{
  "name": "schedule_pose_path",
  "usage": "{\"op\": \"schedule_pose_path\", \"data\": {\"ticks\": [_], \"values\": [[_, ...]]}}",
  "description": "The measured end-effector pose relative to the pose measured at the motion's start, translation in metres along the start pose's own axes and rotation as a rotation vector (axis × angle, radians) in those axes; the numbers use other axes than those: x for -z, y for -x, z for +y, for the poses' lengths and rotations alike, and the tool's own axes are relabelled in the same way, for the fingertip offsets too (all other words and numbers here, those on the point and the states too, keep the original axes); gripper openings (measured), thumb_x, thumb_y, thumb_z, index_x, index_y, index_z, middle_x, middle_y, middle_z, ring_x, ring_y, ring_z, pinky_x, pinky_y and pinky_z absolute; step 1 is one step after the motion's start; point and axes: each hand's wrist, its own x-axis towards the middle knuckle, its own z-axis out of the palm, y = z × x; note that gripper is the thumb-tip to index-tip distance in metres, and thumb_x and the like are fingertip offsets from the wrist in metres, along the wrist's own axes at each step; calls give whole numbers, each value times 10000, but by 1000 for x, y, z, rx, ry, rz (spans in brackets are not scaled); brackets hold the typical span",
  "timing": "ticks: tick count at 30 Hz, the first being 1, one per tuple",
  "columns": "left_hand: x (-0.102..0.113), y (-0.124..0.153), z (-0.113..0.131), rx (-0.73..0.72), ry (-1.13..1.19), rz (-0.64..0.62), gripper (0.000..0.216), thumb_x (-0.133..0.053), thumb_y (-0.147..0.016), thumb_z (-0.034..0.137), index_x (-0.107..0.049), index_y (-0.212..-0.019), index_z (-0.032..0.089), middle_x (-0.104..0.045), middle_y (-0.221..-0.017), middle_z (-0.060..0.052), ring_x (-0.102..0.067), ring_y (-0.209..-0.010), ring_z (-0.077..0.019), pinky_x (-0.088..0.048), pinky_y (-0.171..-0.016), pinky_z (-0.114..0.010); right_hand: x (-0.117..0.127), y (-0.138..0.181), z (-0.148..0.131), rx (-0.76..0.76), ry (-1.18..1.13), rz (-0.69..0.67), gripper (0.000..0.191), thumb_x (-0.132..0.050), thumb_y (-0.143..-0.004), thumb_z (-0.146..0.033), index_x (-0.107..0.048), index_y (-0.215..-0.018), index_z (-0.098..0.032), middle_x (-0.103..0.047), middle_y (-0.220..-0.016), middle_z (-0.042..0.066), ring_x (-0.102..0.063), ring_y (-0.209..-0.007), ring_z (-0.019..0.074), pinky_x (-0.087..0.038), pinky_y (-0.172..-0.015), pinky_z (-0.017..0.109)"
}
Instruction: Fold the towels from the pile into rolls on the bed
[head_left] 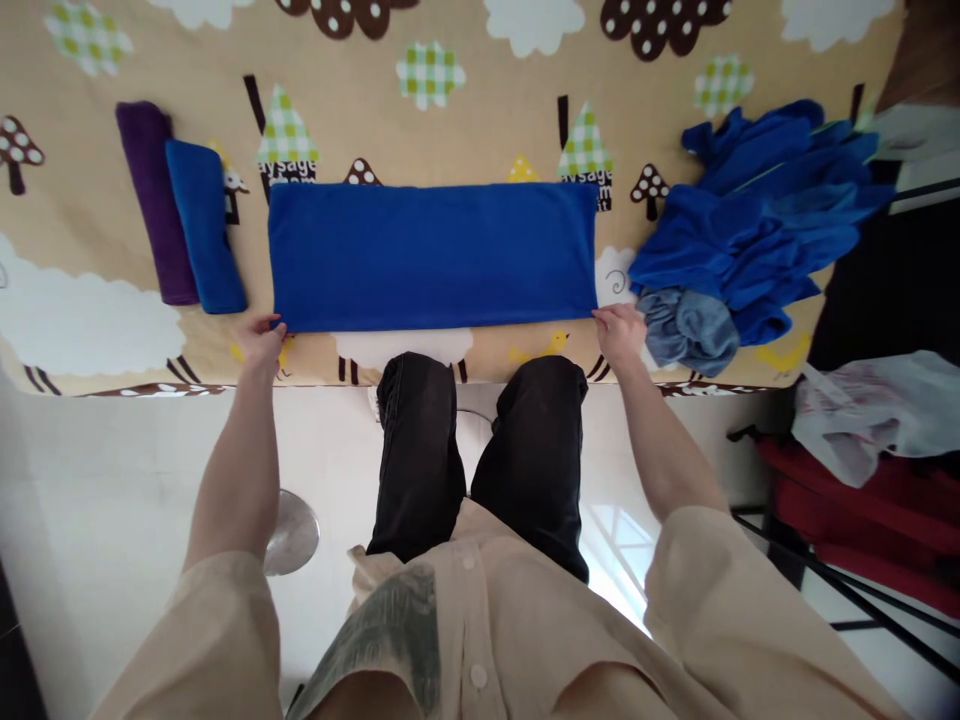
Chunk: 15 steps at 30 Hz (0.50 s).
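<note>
A blue towel (433, 258) lies flat in a long rectangle across the printed bed cover, directly in front of my knees. Its near left corner is pinched in my left hand (262, 338), fingers closed. At the near right corner my right hand (621, 332) grips the same towel between thumb and fingers. Left of the towel lie two rolled cloths side by side, one purple (156, 205) and one blue (206, 228). A crumpled heap of blue cloths (757, 215) is to the right, with a grey-blue cloth (691, 328) at its near edge, close to my right hand.
The patterned bed cover (480, 120) ends at an edge by my knees. On the right, a translucent plastic bag (885, 410) lies on a dark red item (862, 510) with black bars beside it. A round metal object (292, 535) stands on the pale floor.
</note>
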Motion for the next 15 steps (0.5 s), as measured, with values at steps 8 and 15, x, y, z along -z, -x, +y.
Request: {"op": "schedule_pose_path", "data": {"ticks": [8, 15], "values": [[-37, 83, 2, -650, -449, -4, 434, -602, -923, 190, -582, -1355, 155, -289, -1662, -181, -187, -1567, -350, -70, -1272, -589, 9, -2, -43, -278, 94, -230, 319, -534, -847, -106, -766, -1065, -118, -701, -1146, 233, -644, -1106, 361, -495, -1000, 536], [-104, 126, -15, -593, -434, -95, 575, -425, -1001, 274, -418, -1559, 137, -180, -1724, -164, -41, -1620, -284, 52, -1298, -546, -1, -61, -221, 129, -174, -43, 600, -389, -1062, -479, -399, -1574, -166, -373, -1631, 158, -190, -1569, 423, -128, -1198, 769]]}}
